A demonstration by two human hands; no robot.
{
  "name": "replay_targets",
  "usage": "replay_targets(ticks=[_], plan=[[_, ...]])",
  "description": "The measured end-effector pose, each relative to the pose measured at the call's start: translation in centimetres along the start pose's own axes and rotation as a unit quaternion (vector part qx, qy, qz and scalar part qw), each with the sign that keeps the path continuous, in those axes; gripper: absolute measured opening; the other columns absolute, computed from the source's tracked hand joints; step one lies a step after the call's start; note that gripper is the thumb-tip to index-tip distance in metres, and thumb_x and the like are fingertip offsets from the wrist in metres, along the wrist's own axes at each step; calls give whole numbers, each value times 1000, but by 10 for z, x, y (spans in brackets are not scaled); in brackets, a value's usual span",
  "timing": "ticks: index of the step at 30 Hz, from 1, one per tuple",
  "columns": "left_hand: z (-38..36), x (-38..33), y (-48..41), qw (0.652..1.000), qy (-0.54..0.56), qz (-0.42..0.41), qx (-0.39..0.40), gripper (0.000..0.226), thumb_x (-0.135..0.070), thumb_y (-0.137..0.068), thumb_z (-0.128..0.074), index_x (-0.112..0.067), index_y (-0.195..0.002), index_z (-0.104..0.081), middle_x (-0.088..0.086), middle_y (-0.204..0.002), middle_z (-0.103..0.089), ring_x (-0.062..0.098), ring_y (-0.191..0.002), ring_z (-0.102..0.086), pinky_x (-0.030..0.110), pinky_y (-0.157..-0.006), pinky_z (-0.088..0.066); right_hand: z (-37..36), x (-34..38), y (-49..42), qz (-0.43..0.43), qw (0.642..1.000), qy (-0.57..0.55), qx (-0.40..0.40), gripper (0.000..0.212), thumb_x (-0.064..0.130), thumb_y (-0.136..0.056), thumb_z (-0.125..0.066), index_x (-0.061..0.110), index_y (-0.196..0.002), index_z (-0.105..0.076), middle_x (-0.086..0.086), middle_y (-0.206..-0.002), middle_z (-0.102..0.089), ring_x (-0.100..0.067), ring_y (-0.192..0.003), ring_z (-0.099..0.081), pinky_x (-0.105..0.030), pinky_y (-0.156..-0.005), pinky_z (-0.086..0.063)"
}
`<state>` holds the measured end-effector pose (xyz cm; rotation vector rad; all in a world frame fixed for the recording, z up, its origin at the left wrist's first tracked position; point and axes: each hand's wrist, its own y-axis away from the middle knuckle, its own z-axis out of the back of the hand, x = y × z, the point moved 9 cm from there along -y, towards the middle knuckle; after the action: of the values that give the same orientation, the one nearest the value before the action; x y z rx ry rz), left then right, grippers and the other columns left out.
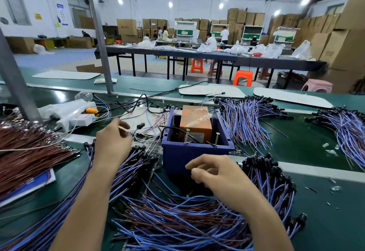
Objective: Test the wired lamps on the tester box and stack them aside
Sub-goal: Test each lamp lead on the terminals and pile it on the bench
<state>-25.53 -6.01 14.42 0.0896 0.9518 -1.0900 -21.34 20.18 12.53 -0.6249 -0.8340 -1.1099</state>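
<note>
The tester box (197, 153) is a blue plastic tub holding an orange block (195, 121), with two screws (187, 136) standing on its near rim. My left hand (113, 142), to the left of the box, pinches the thin wires of a wired lamp, whose blurred black lamp head (140, 126) sits just beyond my fingers. My right hand (213, 173) hovers in front of the box above a big loose pile of blue and brown wired lamps (177, 221). Its fingers are loosely curled and I see nothing in them.
Stacked bundles of wired lamps lie behind the box on the right (246, 116) and at the far right (347, 132). A sheaf of brown wires (29, 152) covers the left. A white power strip (75, 120) and a metal post (98, 33) stand at the back left.
</note>
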Motion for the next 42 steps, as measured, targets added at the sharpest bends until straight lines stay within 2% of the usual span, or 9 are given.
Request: replay_targets(ticks=[4,11,19,23,26,29,35,39,42], plan=[[26,-58,20,979,180,-92,8,25,-5,-86,-66,-28,-80,-57,-11,-80,-66,7,-64,-68,22,-61,-52,2,28,6,76,987,-144,-1,29,11,-95,-55,34,-99,-72,12,-98,-72,-4,-94,-66,-28,-88,-55],[-9,-128,81,901,343,-142,225,17,1,-87,-63,-16,-87,-59,-7,-73,-67,13,-52,-66,16,-51,-50,23,37,10,100,928,-341,-114,31,5,-93,-54,26,-100,-76,1,-103,-74,-17,-107,-66,-40,-102,-46],[-44,-110,81,880,247,-169,369,5,-16,-85,-69,-15,-81,-66,1,-73,-72,5,-43,-47,13,-47,-39,85,-32,37,22,724,-565,-394,15,-1,-90,-58,11,-80,-59,-4,-70,-69,-14,-65,-71,-25,-65,-59],[-55,-95,82,863,176,-172,441,11,-20,-85,-70,-22,-75,-71,-1,-70,-72,5,-50,-51,15,-51,-42,108,-50,47,-1,783,-421,-458,26,-7,-89,-57,16,-78,-56,7,-64,-67,-4,-52,-57,-15,-51,-49],[-55,-76,73,877,124,-149,439,10,-17,-84,-71,-20,-74,-73,0,-69,-72,7,-53,-56,18,-56,-46,118,-48,49,-51,873,-136,-467,27,-4,-89,-58,21,-78,-57,8,-77,-68,-6,-59,-56,-20,-54,-43],[-51,-62,64,890,103,-125,427,6,-13,-83,-72,-16,-77,-73,5,-71,-72,11,-54,-57,17,-56,-47,116,-51,48,-116,898,42,-423,20,-1,-89,-58,17,-80,-61,4,-71,-64,-1,-61,-53,-16,-50,-34],[-47,-70,64,890,130,-138,415,6,-15,-81,-74,-21,-81,-74,-1,-69,-71,8,-53,-59,15,-56,-47,99,-45,37,-208,930,162,-258,11,31,-90,-63,22,-96,-64,-1,-84,-60,-26,-91,-55,-32,-76,-45],[-52,-84,76,876,147,-158,431,11,-11,-82,-72,-22,-83,-72,-9,-67,-69,9,-57,-61,15,-57,-47,74,-8,32,-99,972,99,-187,14,33,-88,-65,35,-102,-64,9,-92,-63,-1,-78,-57,-7,-59,-39],[-52,-98,86,859,187,-171,445,15,-6,-82,-71,-20,-81,-69,-4,-70,-69,11,-60,-66,20,-61,-53,35,18,20,-12,995,41,-91,22,21,-86,-69,34,-103,-65,14,-102,-66,6,-92,-60,-5,-78,-44]])
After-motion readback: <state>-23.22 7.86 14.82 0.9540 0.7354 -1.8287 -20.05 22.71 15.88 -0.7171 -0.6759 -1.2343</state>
